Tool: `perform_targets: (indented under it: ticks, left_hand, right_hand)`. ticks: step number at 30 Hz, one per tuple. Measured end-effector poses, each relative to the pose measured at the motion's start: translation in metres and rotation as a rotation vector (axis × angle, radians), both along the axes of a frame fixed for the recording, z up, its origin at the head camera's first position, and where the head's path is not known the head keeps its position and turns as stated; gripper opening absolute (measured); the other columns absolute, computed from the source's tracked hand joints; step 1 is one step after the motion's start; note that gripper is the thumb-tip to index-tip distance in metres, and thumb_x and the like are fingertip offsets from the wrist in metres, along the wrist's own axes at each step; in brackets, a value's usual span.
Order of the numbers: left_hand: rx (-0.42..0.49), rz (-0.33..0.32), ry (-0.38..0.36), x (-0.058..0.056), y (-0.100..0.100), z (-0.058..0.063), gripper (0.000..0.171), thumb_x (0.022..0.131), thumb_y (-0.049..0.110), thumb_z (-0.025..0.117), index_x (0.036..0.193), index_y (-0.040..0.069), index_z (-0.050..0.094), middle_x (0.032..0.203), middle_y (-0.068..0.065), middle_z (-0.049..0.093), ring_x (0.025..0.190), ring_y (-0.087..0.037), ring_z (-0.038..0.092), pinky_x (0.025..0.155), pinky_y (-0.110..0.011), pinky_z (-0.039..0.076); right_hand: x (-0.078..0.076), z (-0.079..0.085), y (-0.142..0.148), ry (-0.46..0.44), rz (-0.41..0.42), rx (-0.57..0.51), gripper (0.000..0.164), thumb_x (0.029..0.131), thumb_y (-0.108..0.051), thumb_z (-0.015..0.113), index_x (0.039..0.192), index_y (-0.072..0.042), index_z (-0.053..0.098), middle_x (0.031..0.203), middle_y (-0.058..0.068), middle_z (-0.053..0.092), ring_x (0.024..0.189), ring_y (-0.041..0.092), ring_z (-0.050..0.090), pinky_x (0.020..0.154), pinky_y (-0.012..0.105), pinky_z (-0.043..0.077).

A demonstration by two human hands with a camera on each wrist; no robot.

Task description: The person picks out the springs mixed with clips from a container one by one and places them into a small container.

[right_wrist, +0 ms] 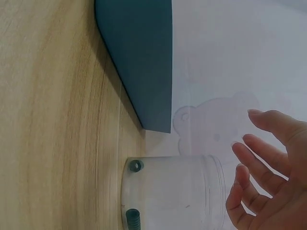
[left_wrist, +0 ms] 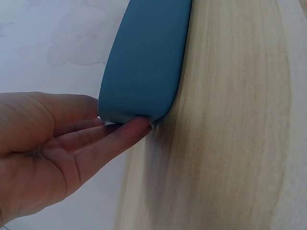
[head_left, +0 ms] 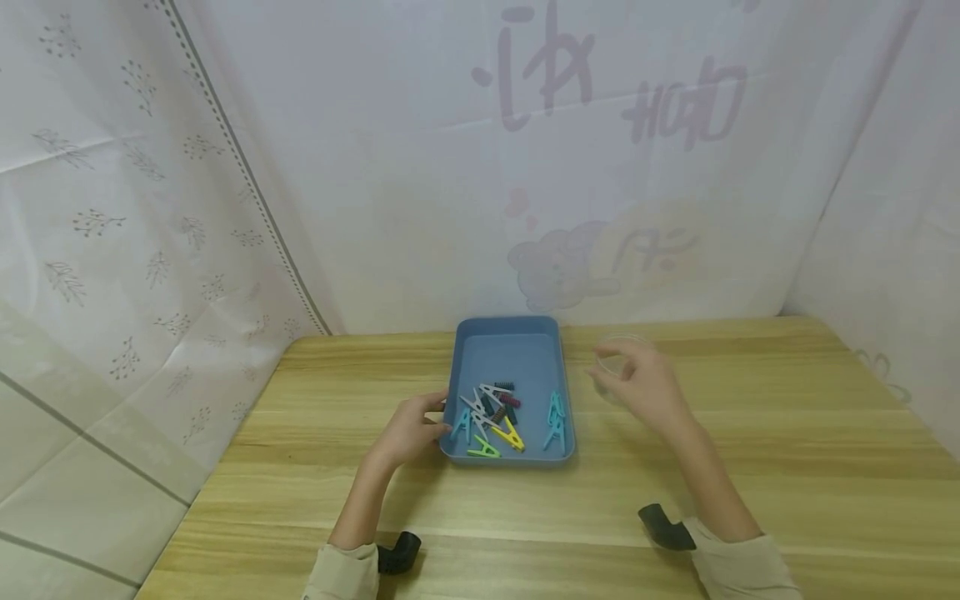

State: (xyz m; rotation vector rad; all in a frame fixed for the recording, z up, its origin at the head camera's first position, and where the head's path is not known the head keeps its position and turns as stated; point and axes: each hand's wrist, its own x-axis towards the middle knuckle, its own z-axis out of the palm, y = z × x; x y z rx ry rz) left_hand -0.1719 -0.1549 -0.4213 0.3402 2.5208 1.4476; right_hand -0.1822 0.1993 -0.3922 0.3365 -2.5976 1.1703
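A blue tray [head_left: 506, 358] on the table holds plastic clothespins: grey, yellow [head_left: 510, 436], lime green [head_left: 483, 449] and light blue [head_left: 555, 422]. Small coil springs, among them a dark red one [head_left: 510, 401], lie among the grey ones. My left hand [head_left: 407, 427] is at the tray's left side, with extended fingers touching its wall near a corner in the left wrist view. Right of the tray stands a clear jar [right_wrist: 168, 191] with two dark green springs [right_wrist: 133, 219] inside. My right hand [head_left: 641, 383] is over the jar's mouth, fingers loosely bent and holding nothing.
The wooden table [head_left: 750, 400] ends at a printed white curtain [head_left: 405, 208] behind the tray, with more cloth at both sides. Black angled pieces [head_left: 666, 528] sit by both sleeves.
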Motion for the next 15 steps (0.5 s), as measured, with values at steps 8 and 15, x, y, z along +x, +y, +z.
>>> perform_targets:
  ticks: [8,15]
  left_hand:
    - [-0.008,0.009,-0.006,0.0,0.0003,-0.0004,0.059,0.097,-0.011,0.064,0.152,-0.016,0.043,0.142,-0.041,0.055,0.11,-0.049,0.072,0.075,-0.042,0.066]
    - [-0.01,0.006,-0.011,0.001,0.0012,0.0021,0.058,0.098,-0.011,0.063,0.152,-0.016,0.042,0.142,-0.042,0.054,0.111,-0.049,0.072,0.076,-0.041,0.066]
  right_hand:
    - [-0.0013,-0.0023,-0.0045,0.038,0.018,-0.007,0.032,0.093,-0.012,0.082,0.12,0.003,0.075,0.121,0.023,0.072,0.068,0.017,0.061,0.055,0.024,0.051]
    - [-0.0021,-0.0027,-0.009,0.016,0.04,-0.011,0.032,0.093,-0.01,0.081,0.121,0.004,0.074,0.121,0.025,0.073,0.076,0.022,0.065,0.06,0.023,0.053]
